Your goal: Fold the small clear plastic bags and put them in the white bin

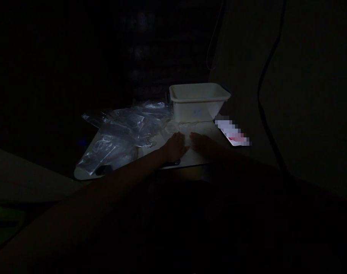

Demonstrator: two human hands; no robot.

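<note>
The scene is very dark. My left hand (176,146) lies palm down on a small white table (196,158), fingers stretched toward a pale flat piece (189,141), maybe a clear bag, between my hands. My right hand (203,144) rests flat beside it, fingers extended, touching the same piece. Neither hand grips anything that I can make out.
A white plastic tub (199,101) stands at the table's far edge. A heap of clear plastic bags (124,129) covers the left half. A white and red card (233,134) lies at the right edge. A dark cable (264,99) hangs down the wall on the right.
</note>
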